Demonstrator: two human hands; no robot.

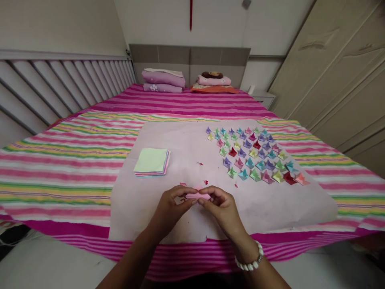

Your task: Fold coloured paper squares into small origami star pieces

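A small folded piece of pink paper (197, 196) is pinched between both hands, just above a large pale sheet (180, 136) on the bed. My left hand (177, 200) grips its left part with thumb and forefinger. On the other side my right hand (219, 202), with a white bead bracelet at the wrist, pinches the right part. The fingertips cover some of the paper's folds. To the left lies a stack of square coloured paper (150, 160), pale green on top. Several folded paper boats (255, 175) in many colours stand in rows to the right.
Small red scraps (205, 182) lie on the sheet beyond the hands. The bed has a striped cover (60, 172), a railing (69, 84) on the left and a headboard (174, 54). Folded bedding (164, 78) sits at the far end; a wardrobe (339, 76) stands right.
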